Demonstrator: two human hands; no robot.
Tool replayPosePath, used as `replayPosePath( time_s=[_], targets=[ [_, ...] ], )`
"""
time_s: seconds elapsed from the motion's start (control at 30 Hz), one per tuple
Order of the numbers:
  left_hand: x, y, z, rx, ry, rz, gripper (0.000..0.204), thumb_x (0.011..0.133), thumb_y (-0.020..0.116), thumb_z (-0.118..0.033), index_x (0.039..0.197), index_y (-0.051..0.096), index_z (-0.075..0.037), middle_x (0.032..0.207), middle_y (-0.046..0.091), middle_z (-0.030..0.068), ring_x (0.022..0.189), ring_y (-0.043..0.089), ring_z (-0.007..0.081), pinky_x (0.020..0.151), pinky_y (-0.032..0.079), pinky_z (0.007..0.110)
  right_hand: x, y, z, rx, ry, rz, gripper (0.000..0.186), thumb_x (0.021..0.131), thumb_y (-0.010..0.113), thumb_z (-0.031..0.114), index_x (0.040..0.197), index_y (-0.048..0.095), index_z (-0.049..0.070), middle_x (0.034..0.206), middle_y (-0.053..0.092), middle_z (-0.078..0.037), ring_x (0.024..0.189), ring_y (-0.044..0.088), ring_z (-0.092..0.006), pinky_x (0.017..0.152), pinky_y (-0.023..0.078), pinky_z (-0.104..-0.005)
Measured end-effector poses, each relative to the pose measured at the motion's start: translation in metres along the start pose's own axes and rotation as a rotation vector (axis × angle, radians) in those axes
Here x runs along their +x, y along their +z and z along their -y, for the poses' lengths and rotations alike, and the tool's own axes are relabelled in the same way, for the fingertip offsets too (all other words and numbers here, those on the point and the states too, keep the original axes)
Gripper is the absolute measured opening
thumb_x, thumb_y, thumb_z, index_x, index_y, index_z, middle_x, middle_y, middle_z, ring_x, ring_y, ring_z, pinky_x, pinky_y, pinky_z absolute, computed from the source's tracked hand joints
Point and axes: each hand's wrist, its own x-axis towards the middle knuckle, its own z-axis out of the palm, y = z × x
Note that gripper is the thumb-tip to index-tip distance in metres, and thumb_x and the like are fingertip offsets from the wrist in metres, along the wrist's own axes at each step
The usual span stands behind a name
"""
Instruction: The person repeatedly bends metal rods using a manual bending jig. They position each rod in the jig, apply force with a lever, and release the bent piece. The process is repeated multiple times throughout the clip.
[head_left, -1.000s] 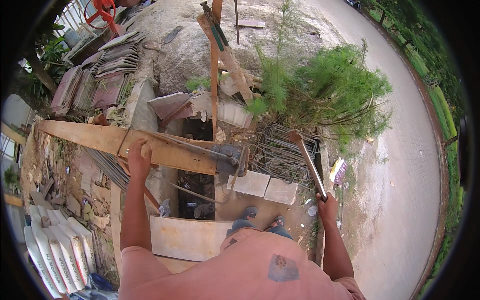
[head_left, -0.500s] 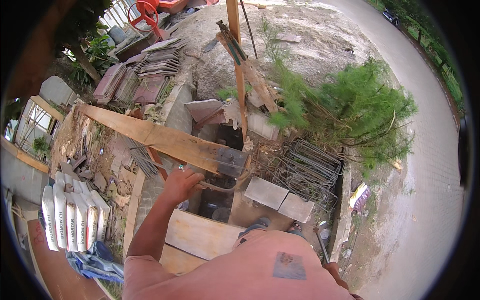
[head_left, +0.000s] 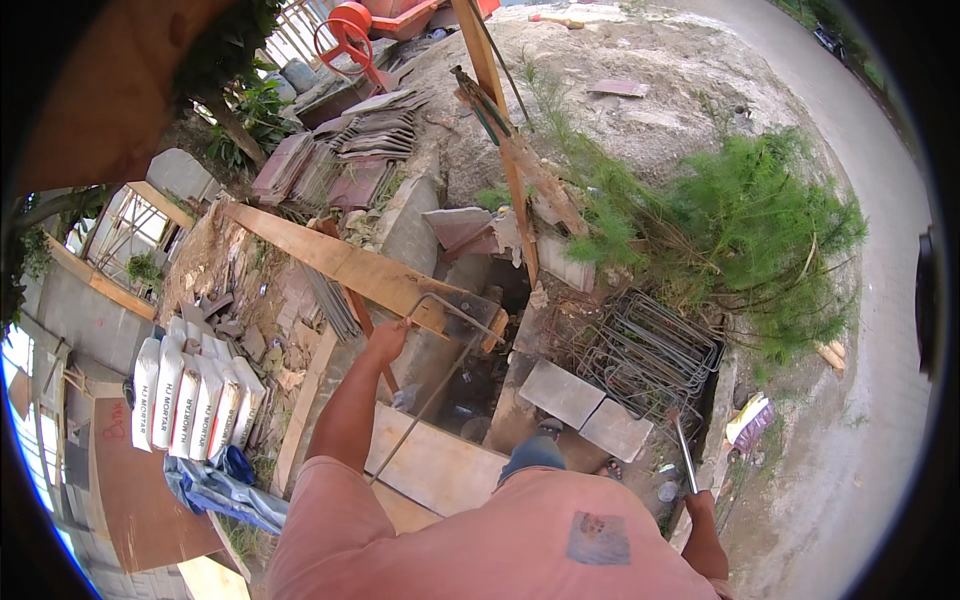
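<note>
My left hand (head_left: 388, 338) is closed on a bent metal rod (head_left: 420, 405), whose long leg slopes down toward my shirt and whose bent end lies over a wooden plank (head_left: 330, 258). A dark metal block (head_left: 467, 310) sits at the plank's near end, above a dark pit (head_left: 470, 390). My right hand (head_left: 698, 508) grips a long steel-handled tool (head_left: 685, 450) with a small head at the far end, held low at my right. Beside it lie a heap of bent rebar frames (head_left: 650, 350) and two pale concrete slabs (head_left: 560, 392).
Stacked white sacks (head_left: 195, 400) with a blue tarp (head_left: 235, 490) are at left; tile stacks (head_left: 355, 150) and an orange mixer (head_left: 350, 45) behind. An upright timber (head_left: 520, 205) stands beyond the pit, near a leafy bush (head_left: 750, 230). A paved road (head_left: 880, 420) runs along the right.
The view has turned left. My left hand has left the plank's top and now holds the bent rod, turned with its long leg toward me. My right hand and tool have dropped lower.
</note>
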Motion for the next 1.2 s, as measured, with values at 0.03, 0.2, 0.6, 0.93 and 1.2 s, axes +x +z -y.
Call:
replayPosePath(
  time_s=[0.03,0.2,0.6,0.93,1.2],
  targets=[
    [0.003,0.001,-0.001,-0.014,0.018,-0.005,0.064,0.099,0.03,-0.052,0.095,0.065,0.001,0.095,0.064,0.0273,0.097,0.059,0.0455,0.086,0.044,0.05,0.005,-0.001,0.001,0.017,-0.003,-0.024,0.04,0.067,0.074,0.027,0.09,0.069,-0.005,0.093,0.068,-0.026,0.091,0.067,-0.0383,0.079,0.053,-0.0445],
    [0.006,0.003,-0.011,-0.06,0.011,-0.007,0.062,0.099,0.031,-0.051,0.095,0.065,0.002,0.098,0.062,0.0283,0.1,0.057,0.046,0.087,0.043,0.051,0.015,-0.016,0.006,0.018,-0.081,-0.104,0.044,0.066,0.075,0.032,0.086,0.069,-0.006,0.087,0.067,-0.028,0.086,0.066,-0.0412,0.075,0.052,-0.0466],
    [0.023,0.051,0.027,-0.233,-0.024,-0.034,0.061,0.097,0.038,-0.052,0.089,0.063,0.004,0.088,0.062,0.0297,0.09,0.058,0.0474,0.078,0.044,0.05,-0.055,-0.05,0.173,-0.016,-0.453,-0.159,0.056,0.079,0.062,0.054,0.075,0.066,-0.002,0.07,0.063,-0.024,0.072,0.065,-0.041,0.066,0.048,-0.0474],
    [0.015,0.025,-0.001,-0.247,-0.044,0.081,0.059,0.099,0.037,-0.047,0.091,0.066,0.004,0.094,0.064,0.0273,0.096,0.058,0.0467,0.084,0.045,0.052,-0.108,-0.078,0.27,0.036,-0.656,-0.104,0.062,0.088,0.054,0.058,0.074,0.064,-0.001,0.058,0.056,-0.017,0.056,0.059,-0.03,0.055,0.042,-0.0418],
    [0.015,0.019,-0.004,-0.32,-0.04,0.144,0.057,0.099,0.038,-0.046,0.09,0.065,0.004,0.088,0.065,0.0255,0.093,0.059,0.046,0.082,0.045,0.052,-0.142,-0.132,0.321,-0.107,-0.79,-0.087,0.053,0.084,0.062,0.05,0.077,0.063,-0.003,0.063,0.058,-0.023,0.062,0.058,-0.0402,0.058,0.043,-0.0451]
  ],
)
